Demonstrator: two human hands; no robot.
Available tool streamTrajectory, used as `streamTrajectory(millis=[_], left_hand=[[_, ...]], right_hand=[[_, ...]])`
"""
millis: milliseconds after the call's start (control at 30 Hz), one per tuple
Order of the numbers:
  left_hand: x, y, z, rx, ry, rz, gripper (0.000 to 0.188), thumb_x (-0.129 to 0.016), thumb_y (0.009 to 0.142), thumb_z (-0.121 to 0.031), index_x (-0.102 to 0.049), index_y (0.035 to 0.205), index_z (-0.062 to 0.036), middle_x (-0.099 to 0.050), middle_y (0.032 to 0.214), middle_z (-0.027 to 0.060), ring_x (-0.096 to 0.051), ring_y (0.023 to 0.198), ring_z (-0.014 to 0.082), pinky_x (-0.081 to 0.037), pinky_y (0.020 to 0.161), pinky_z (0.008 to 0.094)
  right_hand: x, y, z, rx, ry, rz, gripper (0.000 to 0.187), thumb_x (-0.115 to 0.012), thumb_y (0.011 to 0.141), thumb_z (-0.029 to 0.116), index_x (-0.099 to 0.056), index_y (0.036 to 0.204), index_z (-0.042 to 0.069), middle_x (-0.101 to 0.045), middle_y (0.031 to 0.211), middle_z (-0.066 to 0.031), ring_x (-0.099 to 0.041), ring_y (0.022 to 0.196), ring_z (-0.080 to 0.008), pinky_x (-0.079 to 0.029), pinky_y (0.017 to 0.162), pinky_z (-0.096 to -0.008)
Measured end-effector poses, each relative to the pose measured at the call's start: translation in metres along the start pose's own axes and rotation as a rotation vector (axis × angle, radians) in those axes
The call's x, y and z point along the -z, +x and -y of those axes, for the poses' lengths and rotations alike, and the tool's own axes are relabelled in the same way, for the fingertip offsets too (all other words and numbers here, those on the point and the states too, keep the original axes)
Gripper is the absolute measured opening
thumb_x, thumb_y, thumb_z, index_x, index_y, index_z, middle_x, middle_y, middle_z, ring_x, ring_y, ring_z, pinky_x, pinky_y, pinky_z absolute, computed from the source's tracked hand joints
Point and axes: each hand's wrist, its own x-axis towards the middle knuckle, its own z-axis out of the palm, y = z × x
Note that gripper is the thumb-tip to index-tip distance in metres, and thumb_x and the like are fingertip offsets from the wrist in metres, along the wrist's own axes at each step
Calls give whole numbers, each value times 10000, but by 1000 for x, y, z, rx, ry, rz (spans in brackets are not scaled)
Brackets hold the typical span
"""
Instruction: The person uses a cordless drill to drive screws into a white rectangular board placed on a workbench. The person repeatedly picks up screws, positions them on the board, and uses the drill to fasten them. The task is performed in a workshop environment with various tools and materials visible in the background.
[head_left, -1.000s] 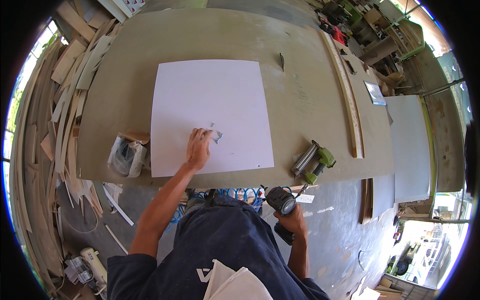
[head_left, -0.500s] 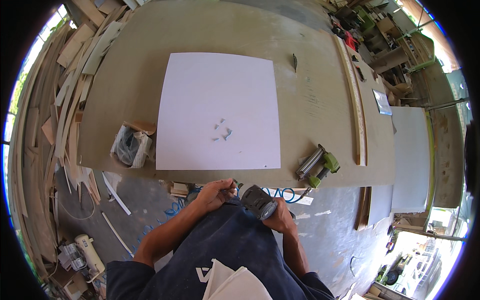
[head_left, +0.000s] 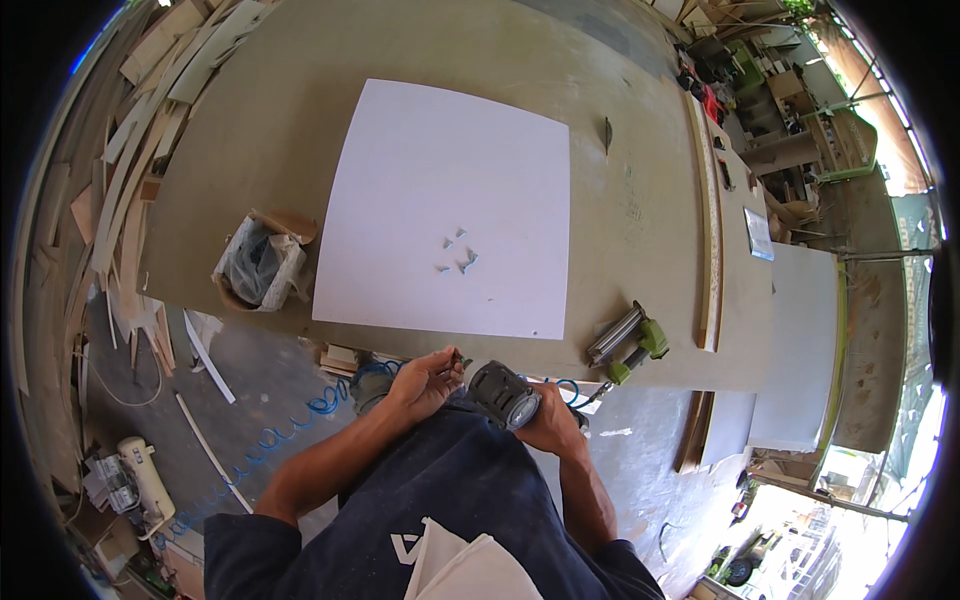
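At the far left, long strips of scrap wood (head_left: 125, 190) lean in a bent stack. To the right of them, a coiled blue hose (head_left: 325, 403) trails over the floor (head_left: 300, 475), below the near edge of a wide table (head_left: 240, 150). A cardboard box (head_left: 287, 227) with its flaps up and clear plastic inside stands on that table, just left of a square white board (head_left: 440, 165) lying flat.

The left hand (head_left: 425, 383) is in front of the board's near edge, its fingers bent together at the nose of a drill (head_left: 494, 390); whether they pinch the tip or some small part there is too small to tell. The drill is in front of the table's near edge, between the two hands, its long axis slanting from its back end at lower right to its nose at upper left. So its nose points toward the left hand, the nearer one to the tip, and slants toward the table.

A few small screw-like pieces (head_left: 468, 262) lie on the board, beyond the drill and well apart from both hands. The right hand (head_left: 553, 423) is closed around the drill's handle, behind its body. Farther right, a green nail gun (head_left: 650, 338) lies near the table's edge, and a long wooden strip (head_left: 709, 230) runs away from the person.
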Motion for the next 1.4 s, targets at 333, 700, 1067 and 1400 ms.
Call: streamTrajectory(millis=[333, 700, 1067, 1400], left_hand=[[13, 20, 3, -53, -70, -16, 179, -593, 1045, -133, -638, 1084, 36, -629, 974, 95, -577, 857, 169, -510, 759, 287], [6, 47, 11, -104, -95, -21, 158, -517, 1009, -42, -651, 1084, -4, -662, 991, 62, -619, 927, 177, -490, 835, 312], [10, 44, 13, -131, -78, -44, 89, -564, 1007, -79, -637, 1048, -48, -678, 1045, 60, -629, 970, 171, -497, 838, 325], [-1, 25, -5, -116, 317, -126, 103, -611, 993, -113, -653, 1046, -35, -676, 999, 72, -628, 920, 194, -501, 842, 336]], right_hand=[[5, 25, 22, -260, -166, 32, 374, -791, 726, 119, -672, 1045, -34, -651, 988, -268, -627, 994, -456, -533, 858, -480], [10, 72, 8, -89, -153, 85, 202, -746, 731, 79, -687, 861, -65, -675, 751, -266, -668, 732, -461, -530, 658, -468], [14, 80, 11, -105, -110, 155, 228, -795, 742, 91, -702, 886, -59, -699, 765, -240, -681, 669, -387, -551, 658, -413], [20, 88, 3, -177, -132, 221, 251, -784, 742, 129, -720, 919, -38, -716, 801, -244, -724, 775, -404, -559, 685, -426]])
